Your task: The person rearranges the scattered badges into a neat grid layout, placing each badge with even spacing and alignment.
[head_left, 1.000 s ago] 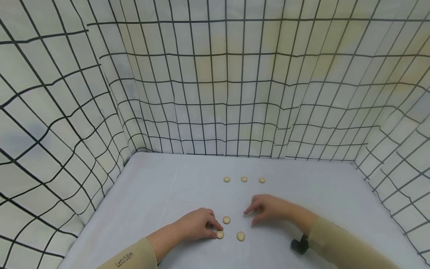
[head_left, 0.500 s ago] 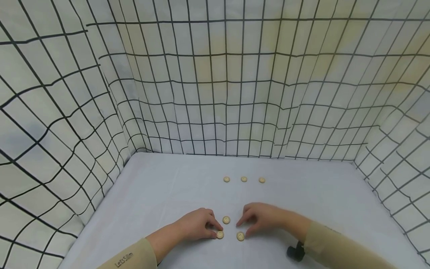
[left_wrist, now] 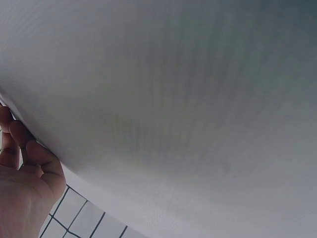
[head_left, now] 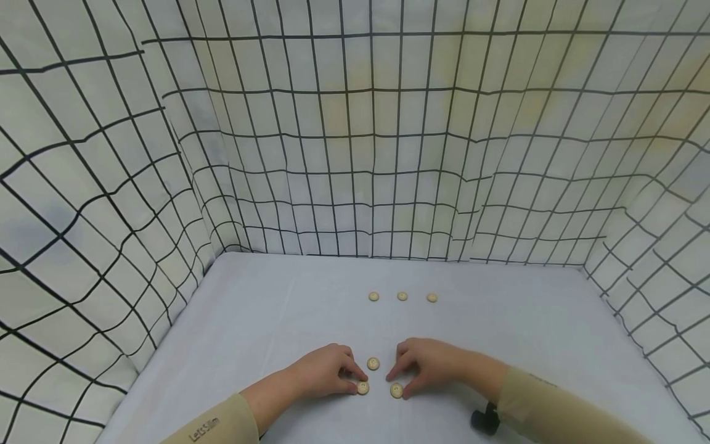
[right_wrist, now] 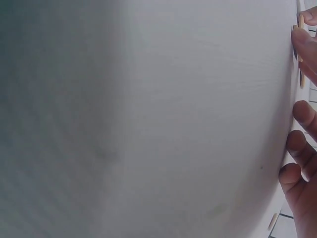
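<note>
In the head view my left hand (head_left: 324, 370) pinches a small round wooden button (head_left: 363, 388) between thumb and index finger, on the white table. My right hand (head_left: 435, 364) has its thumb against the right edge of a second wooden button (head_left: 396, 390), and its curled index finger comes down at that button's far left side. A third button (head_left: 373, 364) lies just beyond, between the two hands, touched by neither. Only the curled fingers of the left hand (left_wrist: 29, 183) show in the left wrist view. Fingers of the right hand (right_wrist: 303, 153) fill the right wrist view's edge.
Farther back, a row of three similar buttons (head_left: 402, 296) lies on the white tabletop (head_left: 288, 296). White walls with a black grid net (head_left: 371, 154) enclose the back and both sides. A black wrist camera (head_left: 485, 420) hangs below the right sleeve.
My right hand has come nearer and to the left, from open space beside the buttons down to the near right button, its fingers closing round it. The left hand has stayed in place.
</note>
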Demonstrator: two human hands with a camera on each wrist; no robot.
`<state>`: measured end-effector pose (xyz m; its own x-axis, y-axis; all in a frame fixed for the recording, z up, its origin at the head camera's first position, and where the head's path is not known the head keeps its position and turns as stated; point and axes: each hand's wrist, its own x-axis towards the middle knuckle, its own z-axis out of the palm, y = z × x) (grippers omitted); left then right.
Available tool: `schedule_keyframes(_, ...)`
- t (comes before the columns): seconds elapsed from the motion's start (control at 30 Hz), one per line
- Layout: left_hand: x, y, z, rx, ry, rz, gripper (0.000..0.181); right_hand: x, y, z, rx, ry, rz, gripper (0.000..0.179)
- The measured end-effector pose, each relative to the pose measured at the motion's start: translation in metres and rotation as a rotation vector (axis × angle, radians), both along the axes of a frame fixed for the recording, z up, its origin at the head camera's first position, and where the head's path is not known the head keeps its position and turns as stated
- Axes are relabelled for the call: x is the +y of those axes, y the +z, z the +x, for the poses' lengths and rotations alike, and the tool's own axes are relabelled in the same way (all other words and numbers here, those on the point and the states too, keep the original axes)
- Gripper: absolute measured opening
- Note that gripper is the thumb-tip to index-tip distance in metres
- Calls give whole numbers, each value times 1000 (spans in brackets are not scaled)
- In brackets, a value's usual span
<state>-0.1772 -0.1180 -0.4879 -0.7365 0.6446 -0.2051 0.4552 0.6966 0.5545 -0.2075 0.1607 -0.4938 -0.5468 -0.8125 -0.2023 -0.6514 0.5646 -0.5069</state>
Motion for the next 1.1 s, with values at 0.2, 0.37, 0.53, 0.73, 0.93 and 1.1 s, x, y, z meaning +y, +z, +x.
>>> schedule_keyframes(0.2,-1,-2,0,6,-3,1,20,-2,2,2,10,1,20,32)
schedule_keyframes(0.37,-1,-3,-1,5,-4,4,20,-3,4,4,9,-4,25,28)
schedule_keyframes(0.53,-1,-2,-1,3,-6,2,20,-2,2,4,26,19,12,26)
schedule_keyframes(0.73,-1,-2,-1,4,-8,9,20,-2,0,3,63,60,-3,25)
schedule_keyframes(0.93,-1,-3,-1,7,-9,13,19,-1,0,4,91,91,-16,24)
schedule_keyframes(1.1,-1,-3,-1,9,-10,10,19,0,0,4,96,92,-23,24)
